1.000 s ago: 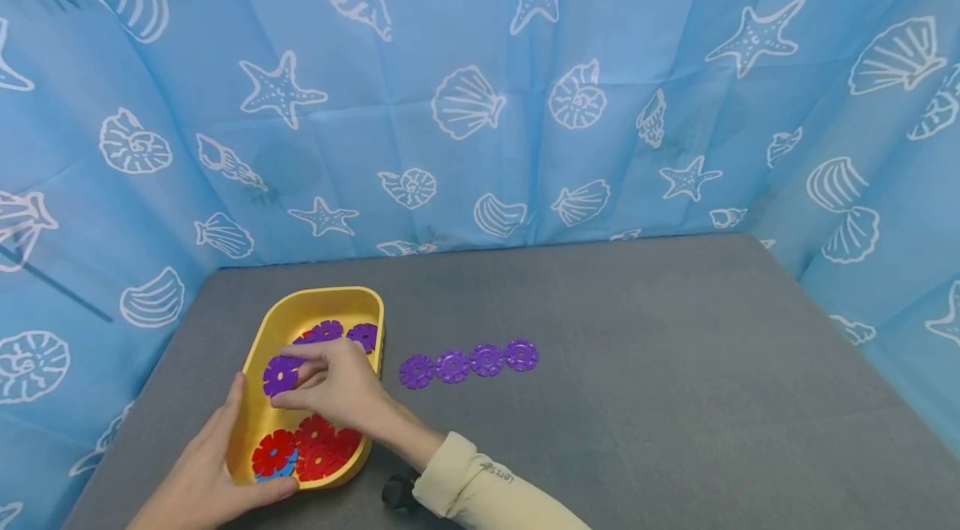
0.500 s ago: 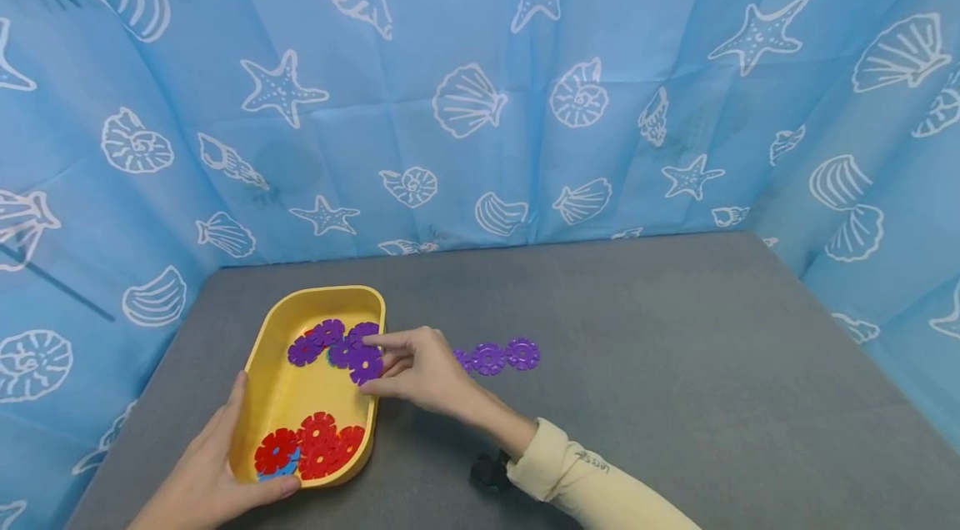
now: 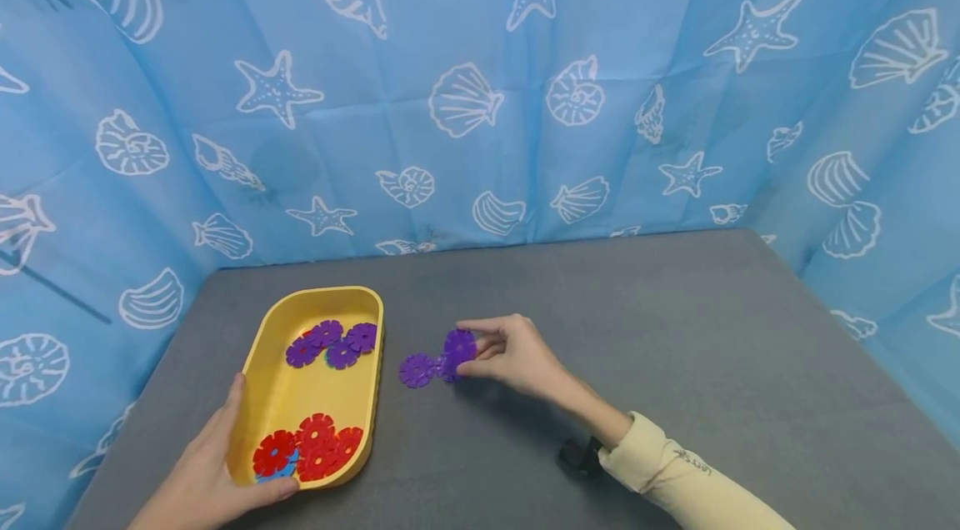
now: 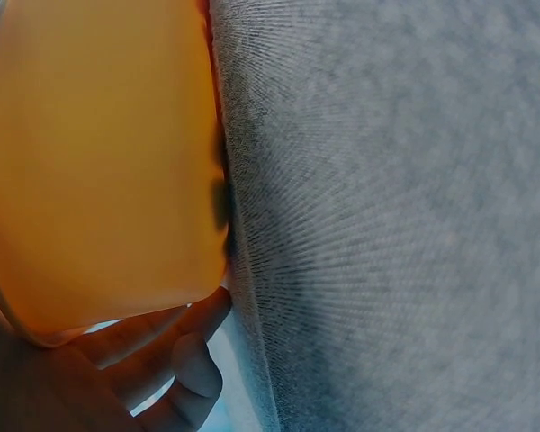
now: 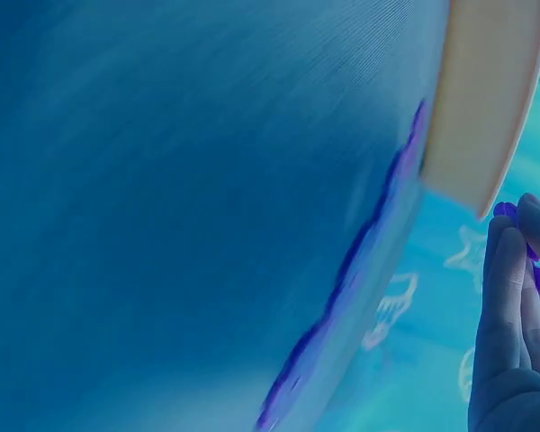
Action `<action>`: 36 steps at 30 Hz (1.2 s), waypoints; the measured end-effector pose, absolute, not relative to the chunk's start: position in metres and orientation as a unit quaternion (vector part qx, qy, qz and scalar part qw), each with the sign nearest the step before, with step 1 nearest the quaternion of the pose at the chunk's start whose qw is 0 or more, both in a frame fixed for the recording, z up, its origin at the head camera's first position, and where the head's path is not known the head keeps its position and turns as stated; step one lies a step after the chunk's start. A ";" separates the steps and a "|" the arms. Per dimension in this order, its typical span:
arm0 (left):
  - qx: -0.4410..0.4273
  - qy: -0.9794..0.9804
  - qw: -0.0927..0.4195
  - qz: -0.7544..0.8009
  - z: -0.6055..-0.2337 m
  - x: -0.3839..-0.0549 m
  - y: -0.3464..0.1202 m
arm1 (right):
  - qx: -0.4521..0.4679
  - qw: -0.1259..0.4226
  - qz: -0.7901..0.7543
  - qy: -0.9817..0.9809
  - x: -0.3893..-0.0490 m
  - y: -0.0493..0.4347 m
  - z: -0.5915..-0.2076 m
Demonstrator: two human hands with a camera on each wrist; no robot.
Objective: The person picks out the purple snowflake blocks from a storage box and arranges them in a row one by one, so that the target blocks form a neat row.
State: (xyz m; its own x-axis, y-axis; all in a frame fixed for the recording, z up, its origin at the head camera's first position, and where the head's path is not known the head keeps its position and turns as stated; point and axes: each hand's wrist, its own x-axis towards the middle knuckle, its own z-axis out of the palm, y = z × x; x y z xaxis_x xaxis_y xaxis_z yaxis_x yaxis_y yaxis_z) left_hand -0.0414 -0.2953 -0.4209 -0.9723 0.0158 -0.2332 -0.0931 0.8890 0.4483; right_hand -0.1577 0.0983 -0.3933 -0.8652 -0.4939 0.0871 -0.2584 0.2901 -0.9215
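Purple disc in the right fingers, flat, round, petal-notched

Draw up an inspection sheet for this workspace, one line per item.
Surface: grey table, fabric-like.
Job's things: yellow tray with mostly purple discs at its far end, red discs and a blue piece at its near end; purple row beside it, partly hidden.
Clutter: small dark object by the right sleeve, unclear.
Hands: left hand grips the tray's near-left corner; right hand pinches another purple disc.
Cables: nothing seen.
Surroundings: blue curtain printed with white shells and starfish.
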 end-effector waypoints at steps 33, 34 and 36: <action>-0.035 0.960 0.144 0.238 -0.419 -0.043 -0.296 | -0.124 0.145 -0.426 0.885 -0.176 0.203 -0.407; -0.034 0.960 0.143 0.237 -0.419 -0.043 -0.296 | -0.122 0.146 -0.423 0.886 -0.176 0.204 -0.407; -0.030 0.962 0.135 0.236 -0.420 -0.042 -0.296 | -0.121 0.146 -0.419 0.888 -0.177 0.204 -0.407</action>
State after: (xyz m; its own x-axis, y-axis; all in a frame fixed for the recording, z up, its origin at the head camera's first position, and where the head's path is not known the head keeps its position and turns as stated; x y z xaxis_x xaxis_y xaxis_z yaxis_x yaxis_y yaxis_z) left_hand -0.0419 -0.2964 -0.4200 -0.9619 0.0057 -0.2733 -0.1215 0.8867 0.4460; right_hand -0.1765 0.2040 -0.4073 -0.9280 -0.3370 -0.1587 -0.0920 0.6202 -0.7790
